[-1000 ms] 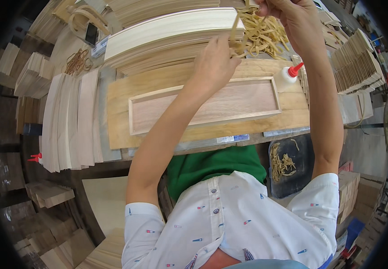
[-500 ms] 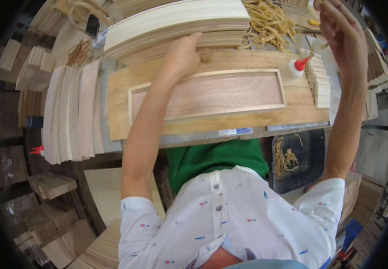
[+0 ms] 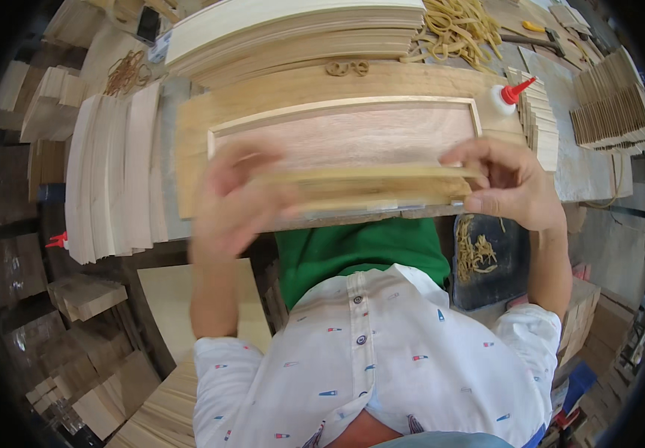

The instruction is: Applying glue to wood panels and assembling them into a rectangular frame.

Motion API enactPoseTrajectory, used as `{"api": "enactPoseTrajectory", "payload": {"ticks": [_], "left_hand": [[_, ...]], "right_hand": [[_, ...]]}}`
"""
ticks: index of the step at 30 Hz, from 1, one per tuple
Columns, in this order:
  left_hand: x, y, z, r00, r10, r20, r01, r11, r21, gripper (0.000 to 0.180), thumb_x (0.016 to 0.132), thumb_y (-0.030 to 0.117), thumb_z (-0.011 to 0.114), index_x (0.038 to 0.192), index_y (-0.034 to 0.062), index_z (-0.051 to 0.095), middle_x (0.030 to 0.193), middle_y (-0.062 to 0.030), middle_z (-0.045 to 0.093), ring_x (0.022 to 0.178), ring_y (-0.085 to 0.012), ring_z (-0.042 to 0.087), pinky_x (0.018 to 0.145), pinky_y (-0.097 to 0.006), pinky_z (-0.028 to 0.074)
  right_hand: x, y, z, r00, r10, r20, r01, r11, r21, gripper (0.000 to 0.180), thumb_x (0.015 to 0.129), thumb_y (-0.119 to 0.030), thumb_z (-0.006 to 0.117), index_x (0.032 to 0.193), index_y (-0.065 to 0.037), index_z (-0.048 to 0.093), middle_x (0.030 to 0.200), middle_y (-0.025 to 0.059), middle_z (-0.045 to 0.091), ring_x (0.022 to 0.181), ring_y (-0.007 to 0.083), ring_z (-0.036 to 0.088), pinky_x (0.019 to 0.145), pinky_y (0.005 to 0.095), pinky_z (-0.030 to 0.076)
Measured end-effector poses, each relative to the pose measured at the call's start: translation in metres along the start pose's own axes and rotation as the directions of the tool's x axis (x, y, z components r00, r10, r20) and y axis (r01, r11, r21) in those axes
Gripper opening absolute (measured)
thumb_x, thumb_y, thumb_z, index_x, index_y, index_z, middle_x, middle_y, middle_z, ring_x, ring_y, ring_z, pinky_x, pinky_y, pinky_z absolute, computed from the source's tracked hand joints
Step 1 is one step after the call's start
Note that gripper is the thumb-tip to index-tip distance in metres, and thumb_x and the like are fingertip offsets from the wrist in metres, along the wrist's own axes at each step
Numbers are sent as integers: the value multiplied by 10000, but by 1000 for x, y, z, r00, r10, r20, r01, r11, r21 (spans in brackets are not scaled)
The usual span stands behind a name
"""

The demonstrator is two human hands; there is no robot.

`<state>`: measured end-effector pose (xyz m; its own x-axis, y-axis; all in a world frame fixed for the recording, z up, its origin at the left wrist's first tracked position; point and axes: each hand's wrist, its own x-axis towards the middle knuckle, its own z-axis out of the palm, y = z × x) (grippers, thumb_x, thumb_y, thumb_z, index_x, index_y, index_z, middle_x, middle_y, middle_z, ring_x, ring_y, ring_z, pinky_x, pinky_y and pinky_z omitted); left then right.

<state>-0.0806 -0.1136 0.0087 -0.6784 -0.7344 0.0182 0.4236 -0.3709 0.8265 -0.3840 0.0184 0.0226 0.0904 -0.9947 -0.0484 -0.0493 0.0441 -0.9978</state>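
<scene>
A tan rubber band [image 3: 382, 175] is drawn out sideways over the near edge of a shallow wooden tray [image 3: 337, 138]. My right hand [image 3: 512, 179] grips its right end between fingers and thumb, by the tray's right corner. At the other end my left hand [image 3: 240, 196] is smeared by motion but appears closed on the band. The tray rests on a wooden board [image 3: 188, 134], its near side partly hidden by band and hands. Just beyond it lie small curled bands [image 3: 348, 69].
Behind is a tall stack of thin boards [image 3: 292, 37] beside a heap of rubber bands [image 3: 456, 33]. A white glue bottle [image 3: 503, 99] with red nozzle stands by the tray's far right corner. Wood strips [image 3: 113, 172] lie left. A black bin [image 3: 490, 276] holds band scraps below the edge.
Both hands have come back toward me; the right came down from the far right with the band, now stretched between them. The glue bottle's nozzle points the same way, and the curled bands are uncovered.
</scene>
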Motion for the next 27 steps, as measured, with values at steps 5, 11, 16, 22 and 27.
{"api": "enactPoseTrajectory", "payload": {"ticks": [5,11,16,22,27], "left_hand": [[-56,41,-107,970,19,-242,124,819,560,382,799,14,576,1176,-1,513,736,-17,546,470,-55,421,442,-202,341],[-20,35,-102,921,12,-389,313,569,760,496,837,61,592,1313,19,456,546,67,365,450,-32,354,418,-197,305],[-4,32,-111,933,-37,-358,318,552,771,555,850,137,607,1357,22,411,524,67,357,429,-40,345,418,-202,325],[0,34,-121,940,-127,-317,316,673,669,551,864,170,601,1354,2,413,512,59,379,403,-41,341,404,-206,334],[16,23,-138,942,-75,-327,249,808,534,400,884,134,563,1240,-42,511,513,58,389,375,-29,324,374,-208,337]], "right_hand": [[-27,21,-61,893,247,-377,-349,908,-230,289,833,-76,606,1117,-21,612,660,-53,419,481,20,381,413,175,294],[-3,51,-70,871,185,-454,-354,878,-321,440,896,-136,553,1321,-49,482,651,-52,362,460,18,346,378,184,315],[7,59,-79,887,253,-386,-376,882,-286,462,943,-174,501,1390,-105,409,663,-56,354,446,9,291,359,172,261],[15,71,-81,878,332,-346,-414,889,-196,454,959,-228,503,1386,-103,413,647,-54,405,402,3,257,343,173,204],[36,87,-89,842,337,-422,-313,941,129,243,970,-202,489,1122,-39,585,599,-66,406,377,-1,263,328,177,198]]}}
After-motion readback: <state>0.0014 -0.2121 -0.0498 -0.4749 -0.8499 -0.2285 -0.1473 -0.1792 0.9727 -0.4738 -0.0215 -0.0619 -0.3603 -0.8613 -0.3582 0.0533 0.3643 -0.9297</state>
